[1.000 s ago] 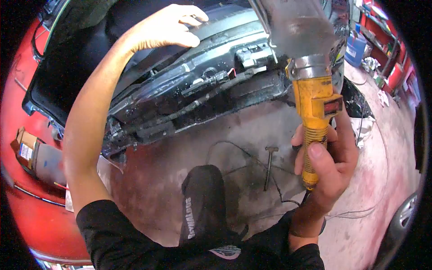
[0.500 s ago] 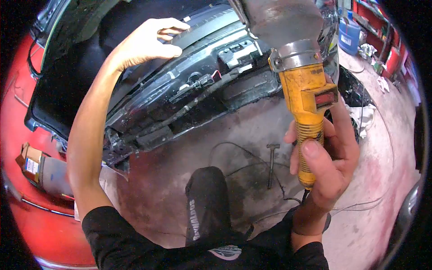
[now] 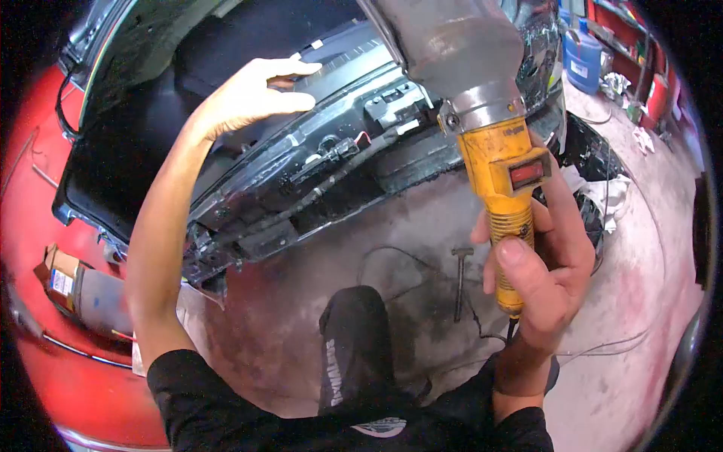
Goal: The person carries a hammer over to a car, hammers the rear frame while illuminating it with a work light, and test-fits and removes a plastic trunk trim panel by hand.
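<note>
A yellow power tool (image 3: 503, 158) with a grey metal housing stands upright in my right hand (image 3: 553, 264), whose fingers and thumb wrap round its ribbed lower grip. A cord leaves the tool's bottom end. Up at the left, my left hand (image 3: 252, 98) is raised over the edge of a black car part (image 3: 324, 162), thumb and fingers apart with nothing between them. That part is long, with clips, a small connector and a hose along it. Whether the left fingertips touch it I cannot tell.
A hammer (image 3: 460, 282) and cables lie on the stained floor (image 3: 301, 301). At the left are a red car panel (image 3: 83, 392) and a cardboard box (image 3: 62, 279). A blue jug (image 3: 582, 60), crumpled paper (image 3: 642, 141) and red shelving (image 3: 625, 41) are at the upper right.
The power tool and my right hand have shifted left in view, the tool leaning a little more. My left hand appears lower. The view itself has shifted slightly.
</note>
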`<action>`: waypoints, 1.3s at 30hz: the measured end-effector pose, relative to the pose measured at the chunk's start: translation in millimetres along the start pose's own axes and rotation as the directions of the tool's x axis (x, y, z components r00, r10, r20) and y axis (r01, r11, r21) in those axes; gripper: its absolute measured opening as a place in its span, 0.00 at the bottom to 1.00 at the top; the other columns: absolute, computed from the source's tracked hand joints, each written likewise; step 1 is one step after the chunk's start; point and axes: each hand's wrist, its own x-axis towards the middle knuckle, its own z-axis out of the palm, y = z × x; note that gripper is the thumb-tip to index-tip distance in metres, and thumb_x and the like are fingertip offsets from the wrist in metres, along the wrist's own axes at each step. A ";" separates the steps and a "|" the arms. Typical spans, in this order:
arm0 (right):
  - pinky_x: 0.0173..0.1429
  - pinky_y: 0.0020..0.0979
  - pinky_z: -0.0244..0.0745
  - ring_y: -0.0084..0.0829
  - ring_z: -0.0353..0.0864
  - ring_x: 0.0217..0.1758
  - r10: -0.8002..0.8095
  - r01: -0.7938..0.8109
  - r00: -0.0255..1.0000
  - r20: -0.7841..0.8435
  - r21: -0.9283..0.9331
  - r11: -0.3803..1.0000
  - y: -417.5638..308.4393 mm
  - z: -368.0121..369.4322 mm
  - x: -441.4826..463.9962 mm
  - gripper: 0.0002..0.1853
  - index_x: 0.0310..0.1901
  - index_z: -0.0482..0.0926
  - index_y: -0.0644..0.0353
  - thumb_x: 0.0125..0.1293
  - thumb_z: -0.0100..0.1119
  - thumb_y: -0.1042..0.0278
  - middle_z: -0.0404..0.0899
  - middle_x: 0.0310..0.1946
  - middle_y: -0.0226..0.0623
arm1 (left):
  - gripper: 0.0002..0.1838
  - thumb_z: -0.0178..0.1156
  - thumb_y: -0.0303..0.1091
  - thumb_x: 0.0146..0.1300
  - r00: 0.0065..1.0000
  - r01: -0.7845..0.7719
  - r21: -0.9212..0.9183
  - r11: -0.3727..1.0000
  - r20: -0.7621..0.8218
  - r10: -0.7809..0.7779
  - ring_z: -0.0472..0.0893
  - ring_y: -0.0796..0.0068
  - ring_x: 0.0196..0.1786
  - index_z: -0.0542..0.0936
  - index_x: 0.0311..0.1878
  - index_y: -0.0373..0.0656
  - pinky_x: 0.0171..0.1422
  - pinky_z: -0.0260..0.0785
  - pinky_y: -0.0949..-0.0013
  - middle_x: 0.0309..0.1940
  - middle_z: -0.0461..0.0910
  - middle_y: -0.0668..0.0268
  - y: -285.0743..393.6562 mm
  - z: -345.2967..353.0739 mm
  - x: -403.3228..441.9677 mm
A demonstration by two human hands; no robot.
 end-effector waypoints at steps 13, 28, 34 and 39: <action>0.25 0.21 0.69 0.20 0.74 0.21 -0.036 0.035 0.997 -0.065 -0.019 0.999 5.7 7.1 -0.4 0.40 0.77 0.62 0.71 0.66 0.60 0.63 0.84 0.37 0.48 | 0.30 0.50 0.52 0.81 0.978 -0.184 -0.060 0.981 -0.107 0.177 0.68 0.64 0.78 0.73 0.75 0.40 0.83 0.54 0.64 0.75 0.73 0.58 -33.6 32.8 21.4; 0.29 0.21 0.71 0.19 0.76 0.24 -0.101 0.097 0.973 -0.205 -0.032 0.995 -3.2 -24.2 5.3 0.38 0.78 0.65 0.65 0.66 0.62 0.69 0.86 0.40 0.44 | 0.29 0.44 0.49 0.83 0.932 -0.362 -0.046 0.931 -0.038 0.360 0.62 0.61 0.82 0.67 0.79 0.43 0.87 0.46 0.63 0.80 0.65 0.58 18.0 55.9 123.4; 0.29 0.21 0.71 0.20 0.77 0.25 -0.093 0.086 0.985 -0.148 -0.053 0.995 -5.1 -26.3 5.4 0.38 0.78 0.64 0.65 0.65 0.61 0.70 0.86 0.40 0.44 | 0.30 0.44 0.47 0.84 0.948 -0.317 -0.072 0.946 -0.038 0.315 0.63 0.60 0.82 0.66 0.79 0.40 0.86 0.50 0.63 0.79 0.66 0.55 28.7 52.5 114.2; 0.28 0.23 0.72 0.22 0.77 0.25 -0.167 0.155 0.970 -0.176 -0.081 0.985 2.4 -29.0 8.0 0.40 0.79 0.61 0.68 0.65 0.61 0.68 0.85 0.39 0.46 | 0.29 0.45 0.47 0.83 0.903 -0.428 -0.091 0.899 -0.003 0.430 0.66 0.61 0.80 0.69 0.78 0.40 0.85 0.52 0.61 0.78 0.68 0.55 14.4 45.5 131.8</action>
